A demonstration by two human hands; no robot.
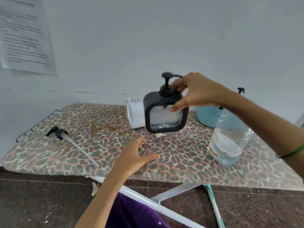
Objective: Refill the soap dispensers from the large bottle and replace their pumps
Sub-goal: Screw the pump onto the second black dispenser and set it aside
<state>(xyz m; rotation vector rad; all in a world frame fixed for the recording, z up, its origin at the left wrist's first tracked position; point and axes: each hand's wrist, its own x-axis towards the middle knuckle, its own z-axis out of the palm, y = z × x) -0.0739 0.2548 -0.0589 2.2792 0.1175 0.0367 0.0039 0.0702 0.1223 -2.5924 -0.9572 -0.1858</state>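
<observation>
A black square soap dispenser (pixel 148 104) stands mid-board with its black pump (pixel 167 79) seated in the neck; a little liquid shows at its bottom. My right hand (pixel 194 91) grips the pump's collar with the fingers, the thumb pressed on the dispenser's front. Just behind, to the left, stands a white dispenser (pixel 135 112) with an open neck and no pump. A loose black pump (pixel 61 134) with a long tube lies on the board at the left. The large clear bottle (pixel 230 140), partly filled, stands at the right under my forearm. My left hand (pixel 134 153) rests flat on the board, fingers spread.
Everything sits on a leopard-print ironing board (pixel 82 120) against a white wall. A blue woven basket (pixel 207 117) stands at the back right, with another black pump head (pixel 241 90) showing behind my arm. A small white blob (pixel 159 135) lies by the black dispenser's base.
</observation>
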